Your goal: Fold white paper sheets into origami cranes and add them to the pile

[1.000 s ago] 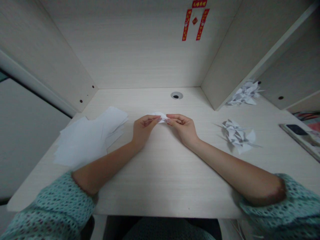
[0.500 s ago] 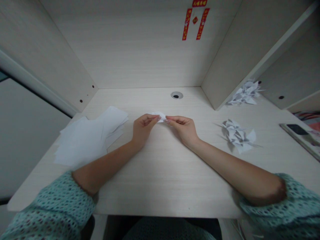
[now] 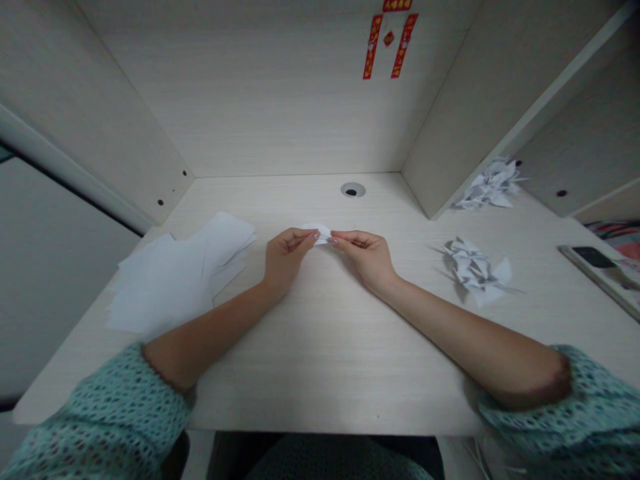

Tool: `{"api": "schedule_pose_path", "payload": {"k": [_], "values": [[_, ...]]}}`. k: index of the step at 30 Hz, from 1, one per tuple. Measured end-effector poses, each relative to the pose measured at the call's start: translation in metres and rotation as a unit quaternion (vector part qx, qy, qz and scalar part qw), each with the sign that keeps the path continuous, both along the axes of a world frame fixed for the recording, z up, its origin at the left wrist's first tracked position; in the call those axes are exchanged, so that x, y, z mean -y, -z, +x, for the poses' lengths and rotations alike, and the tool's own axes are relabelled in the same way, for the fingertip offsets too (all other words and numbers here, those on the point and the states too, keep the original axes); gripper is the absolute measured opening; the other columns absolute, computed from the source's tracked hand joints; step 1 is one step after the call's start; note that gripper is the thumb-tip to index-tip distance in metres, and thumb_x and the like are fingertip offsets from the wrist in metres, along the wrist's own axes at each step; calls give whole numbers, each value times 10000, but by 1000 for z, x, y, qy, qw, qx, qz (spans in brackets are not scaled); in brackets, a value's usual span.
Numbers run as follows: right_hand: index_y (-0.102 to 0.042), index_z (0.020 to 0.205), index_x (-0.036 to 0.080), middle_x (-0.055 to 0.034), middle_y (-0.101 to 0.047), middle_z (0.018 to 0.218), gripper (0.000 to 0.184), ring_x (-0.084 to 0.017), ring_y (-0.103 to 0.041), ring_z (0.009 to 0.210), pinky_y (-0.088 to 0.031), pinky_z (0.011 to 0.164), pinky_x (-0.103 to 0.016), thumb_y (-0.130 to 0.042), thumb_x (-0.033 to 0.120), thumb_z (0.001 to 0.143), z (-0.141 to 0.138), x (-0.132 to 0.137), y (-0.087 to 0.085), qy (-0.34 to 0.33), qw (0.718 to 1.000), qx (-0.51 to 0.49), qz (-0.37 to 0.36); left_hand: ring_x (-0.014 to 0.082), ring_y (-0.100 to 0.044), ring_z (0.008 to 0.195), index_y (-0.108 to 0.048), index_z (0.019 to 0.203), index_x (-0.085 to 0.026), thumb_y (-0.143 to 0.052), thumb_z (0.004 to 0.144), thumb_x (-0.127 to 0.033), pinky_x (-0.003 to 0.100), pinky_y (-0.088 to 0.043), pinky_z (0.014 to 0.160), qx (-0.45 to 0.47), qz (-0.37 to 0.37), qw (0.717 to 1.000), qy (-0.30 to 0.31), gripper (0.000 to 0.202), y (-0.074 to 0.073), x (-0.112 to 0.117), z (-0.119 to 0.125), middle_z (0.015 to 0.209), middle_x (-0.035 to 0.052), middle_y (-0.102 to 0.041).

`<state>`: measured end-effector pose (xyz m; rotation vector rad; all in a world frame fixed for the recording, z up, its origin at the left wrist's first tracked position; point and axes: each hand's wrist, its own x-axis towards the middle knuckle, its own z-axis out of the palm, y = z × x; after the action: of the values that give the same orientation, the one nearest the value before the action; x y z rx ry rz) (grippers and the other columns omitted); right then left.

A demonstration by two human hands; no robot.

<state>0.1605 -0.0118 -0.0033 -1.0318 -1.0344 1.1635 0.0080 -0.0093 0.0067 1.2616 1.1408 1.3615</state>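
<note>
White paper piece (image 3: 323, 229) was pinched by left hand (image 3: 283, 259) and right hand (image 3: 369, 259) | was judged light, easily creased | best held at edges nearest each hand

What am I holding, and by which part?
A small white paper, its left part pinched by the left hand, its right end by the right hand.

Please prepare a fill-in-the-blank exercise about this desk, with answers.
1. The left hand and right hand hold a small paper coloured ____.
2. Loose flat sheets lie on the person's ____ side.
3. Folded papers at right form ____ heaps.
4. The wall strips are mainly ____.
Answers: white; left; two; red
</note>
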Motion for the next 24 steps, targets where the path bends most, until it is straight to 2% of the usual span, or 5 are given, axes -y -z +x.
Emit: {"api": "schedule_pose_path", "payload": {"k": [14,24], "values": [[-751,761,214,-31,-746,755,223,-144,-653,659,-514,693,-306,-812,330,581,2,-1,3,-11,1000,-16,-7,157,-666,729,-735,815,-181,-753,664,-372,296,-525,732,-35,3,999,-23,244,0,-1,-2,801,48,-744],[-736,731,201,-21,-736,719,211,-134,-646,650,-503,667,-280,-818,299,563,1,-1,1,-15,999,-37,-4,126,-634,668,-714,781,-165,-763,644,-370,265,-504,675,-5,-16,1000,-12,251,4,-4,-1,735,31,-724]]}}
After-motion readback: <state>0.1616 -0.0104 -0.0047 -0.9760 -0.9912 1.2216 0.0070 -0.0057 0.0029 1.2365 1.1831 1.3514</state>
